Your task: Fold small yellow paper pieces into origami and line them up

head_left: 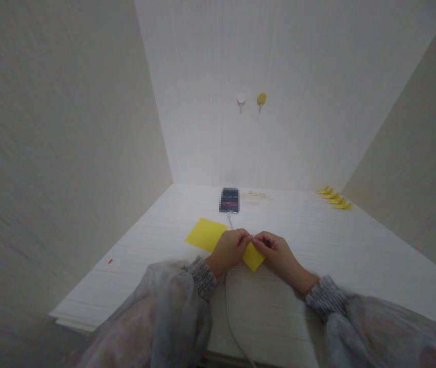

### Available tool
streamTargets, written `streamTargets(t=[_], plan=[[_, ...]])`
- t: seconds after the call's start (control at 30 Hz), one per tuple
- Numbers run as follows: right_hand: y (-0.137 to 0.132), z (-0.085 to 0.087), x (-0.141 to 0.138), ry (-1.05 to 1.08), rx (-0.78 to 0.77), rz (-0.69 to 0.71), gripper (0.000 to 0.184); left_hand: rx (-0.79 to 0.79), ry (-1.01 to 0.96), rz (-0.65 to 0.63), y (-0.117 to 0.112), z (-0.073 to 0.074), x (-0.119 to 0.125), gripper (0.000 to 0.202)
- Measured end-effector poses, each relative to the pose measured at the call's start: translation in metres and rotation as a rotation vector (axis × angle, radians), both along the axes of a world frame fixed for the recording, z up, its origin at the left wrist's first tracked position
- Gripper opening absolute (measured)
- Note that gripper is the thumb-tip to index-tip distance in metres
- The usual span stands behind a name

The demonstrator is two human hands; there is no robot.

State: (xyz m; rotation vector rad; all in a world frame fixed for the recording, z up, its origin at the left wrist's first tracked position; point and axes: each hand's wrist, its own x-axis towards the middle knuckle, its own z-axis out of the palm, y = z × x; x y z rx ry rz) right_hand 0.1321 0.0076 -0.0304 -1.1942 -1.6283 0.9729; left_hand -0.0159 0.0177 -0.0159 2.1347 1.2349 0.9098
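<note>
The left hand point(228, 250) and the right hand point(279, 254) are close together, and both pinch a small yellow paper point(253, 258) near the middle of the surface point(356, 255). A flat yellow sheet point(204, 234) lies just left of it. A phone point(229, 200) sits by the back edge, and folded yellow shapes point(336, 199) sit in the back right corner.

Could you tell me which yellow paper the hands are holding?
The small piece pinched between left hand and right hand; the larger sheet lies flat beside it.
</note>
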Motion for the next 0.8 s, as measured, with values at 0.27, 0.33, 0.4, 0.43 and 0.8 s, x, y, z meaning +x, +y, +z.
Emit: streamTargets(t=[0.27, 0.33, 0.4, 0.43, 0.8], plan=[[0.001, 0.001, -0.002, 0.231, -0.138, 0.117, 0.021, 0.128, 0.121, 0.148, -0.007, -0.001, 0.004, 0.031], [0.001, 0.000, -0.002, 0.267, -0.160, 0.121, 0.020, 0.132, 0.135, 0.147, -0.006, -0.002, 0.005, 0.031], [0.002, -0.002, -0.002, 0.271, -0.171, 0.120, 0.021, 0.135, 0.160, 0.144, -0.005, -0.002, 0.004, 0.031], [0.003, -0.003, -0.001, 0.258, -0.174, 0.117, 0.022, 0.137, 0.172, 0.144, -0.004, -0.001, 0.004, 0.031], [0.002, 0.001, -0.002, 0.222, -0.216, 0.115, 0.019, -0.003, 0.005, 0.168, 0.002, 0.005, -0.006, 0.028]])
